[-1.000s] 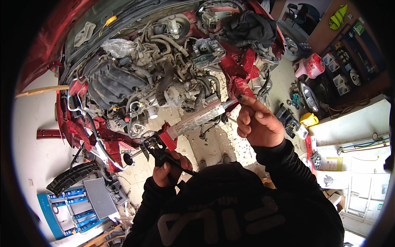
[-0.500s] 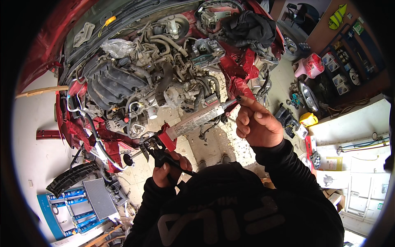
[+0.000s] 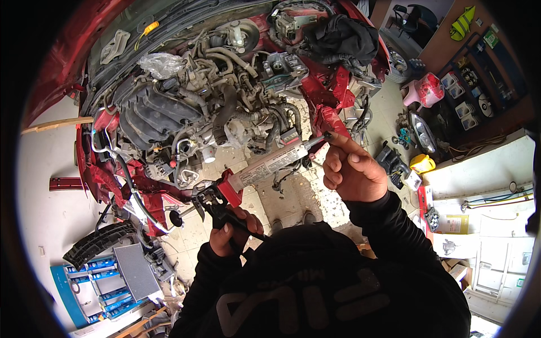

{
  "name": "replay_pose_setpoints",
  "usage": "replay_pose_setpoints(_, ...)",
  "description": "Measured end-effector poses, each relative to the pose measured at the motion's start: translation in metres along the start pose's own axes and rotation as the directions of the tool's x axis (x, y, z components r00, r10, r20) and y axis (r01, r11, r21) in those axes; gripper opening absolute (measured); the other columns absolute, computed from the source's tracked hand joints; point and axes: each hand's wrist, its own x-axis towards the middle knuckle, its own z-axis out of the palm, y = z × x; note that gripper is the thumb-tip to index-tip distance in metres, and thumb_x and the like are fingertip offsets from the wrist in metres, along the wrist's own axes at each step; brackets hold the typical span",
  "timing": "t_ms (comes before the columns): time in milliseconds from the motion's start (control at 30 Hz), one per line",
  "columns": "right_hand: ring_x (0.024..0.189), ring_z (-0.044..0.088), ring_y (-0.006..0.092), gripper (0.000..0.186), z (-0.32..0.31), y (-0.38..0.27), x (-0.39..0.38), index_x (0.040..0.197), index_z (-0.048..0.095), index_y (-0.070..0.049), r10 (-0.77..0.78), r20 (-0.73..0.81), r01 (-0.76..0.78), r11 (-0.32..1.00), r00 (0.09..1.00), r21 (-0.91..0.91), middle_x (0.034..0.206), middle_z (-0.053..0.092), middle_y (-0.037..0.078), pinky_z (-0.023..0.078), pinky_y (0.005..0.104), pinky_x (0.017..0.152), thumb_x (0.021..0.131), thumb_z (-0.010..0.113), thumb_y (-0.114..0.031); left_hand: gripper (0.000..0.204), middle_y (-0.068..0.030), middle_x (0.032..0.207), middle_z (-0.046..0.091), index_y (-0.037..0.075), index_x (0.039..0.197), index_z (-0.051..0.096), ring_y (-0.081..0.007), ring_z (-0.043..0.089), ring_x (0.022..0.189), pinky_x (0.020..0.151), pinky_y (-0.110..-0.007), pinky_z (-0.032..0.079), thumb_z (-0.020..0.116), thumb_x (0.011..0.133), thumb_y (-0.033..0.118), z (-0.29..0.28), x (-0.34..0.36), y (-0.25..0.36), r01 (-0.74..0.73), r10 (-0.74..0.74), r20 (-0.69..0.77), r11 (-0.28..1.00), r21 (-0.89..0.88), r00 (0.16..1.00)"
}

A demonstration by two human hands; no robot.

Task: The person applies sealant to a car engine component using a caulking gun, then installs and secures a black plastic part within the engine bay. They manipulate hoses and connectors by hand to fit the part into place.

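Observation:
A caulking gun [image 3: 228, 188] with a red front frame and a white cartridge [image 3: 270, 163] slants up to the right in front of the engine bay. My left hand [image 3: 234, 231] is closed round its black handle; some fingers are hidden behind it. The cartridge's narrow grey nozzle [image 3: 316, 139] has dark material at its tip. There my right hand [image 3: 358, 169] reaches with its index fingertip, which touches the tip or lies right against it. Its other fingers are loosely bent and hold nothing visible.
Beyond the gun is a red car's opened front with its engine [image 3: 160, 110] exposed. A black cloth [image 3: 344, 39] lies over the bay's right side. A headlight [image 3: 422, 132] and a yellow container [image 3: 422, 163] are at right. A radiator [image 3: 137, 272] leans at lower left.

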Motion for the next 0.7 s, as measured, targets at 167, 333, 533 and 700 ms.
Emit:
replay_pose_setpoints(167, 0.082, 0.057, 0.0185, 0.068, 0.0009, 0.0001, -0.0001, 0.163, 0.054, -0.005, 0.002, -0.002, -0.002, 1.0, 1.0, 0.007, 0.102, 0.06, 0.005, 0.047, 0.0367, 0.074, 0.101, 0.065, -0.03, 0.048, -0.0188, 0.107, 0.073, 0.005, 0.134, 0.062, -0.0396, 0.07, 0.107, 0.098, -0.054, 0.055, 0.076, 0.106, 0.042, -0.0005, -0.0005, -0.0007, -0.007, 0.007, 0.002, 1.0, -0.001, 1.0)
replay_pose_setpoints(333, 0.082, 0.057, 0.0185, 0.069, 0.0029, -0.0001, 0.0003, 0.163, 0.054, -0.004, 0.004, -0.009, -0.004, 1.0, 1.0, -0.001, 0.101, 0.06, 0.005, 0.046, 0.0367, 0.074, 0.101, 0.066, -0.032, 0.048, -0.0189, 0.107, 0.073, 0.005, 0.133, 0.063, -0.0398, 0.07, 0.107, 0.097, -0.054, 0.055, 0.076, 0.106, 0.042, -0.0019, -0.0009, -0.0019, -0.014, 0.014, 0.002, 1.0, -0.006, 1.0)
replay_pose_setpoints(533, 0.081, 0.057, 0.0185, 0.071, 0.0068, -0.0008, 0.0008, 0.162, 0.054, -0.003, 0.003, -0.02, -0.003, 1.0, 1.0, -0.009, 0.1, 0.06, 0.005, 0.046, 0.0369, 0.074, 0.101, 0.067, -0.035, 0.047, -0.0186, 0.107, 0.073, 0.005, 0.133, 0.062, -0.0397, 0.07, 0.106, 0.097, -0.053, 0.055, 0.075, 0.107, 0.042, -0.0011, -0.0012, -0.001, -0.016, 0.016, 0.002, 1.0, 0.002, 1.0)
replay_pose_setpoints(700, 0.081, 0.057, 0.0184, 0.072, 0.0099, -0.0016, 0.0013, 0.162, 0.054, -0.001, 0.008, -0.024, -0.008, 1.0, 1.0, -0.001, 0.1, 0.06, 0.005, 0.046, 0.0369, 0.073, 0.1, 0.068, -0.036, 0.048, -0.0188, 0.106, 0.073, 0.005, 0.132, 0.063, -0.0403, 0.07, 0.105, 0.096, -0.054, 0.055, 0.076, 0.106, 0.043, -0.0015, -0.0018, -0.0019, -0.02, 0.02, -0.014, 1.0, -0.008, 1.0)
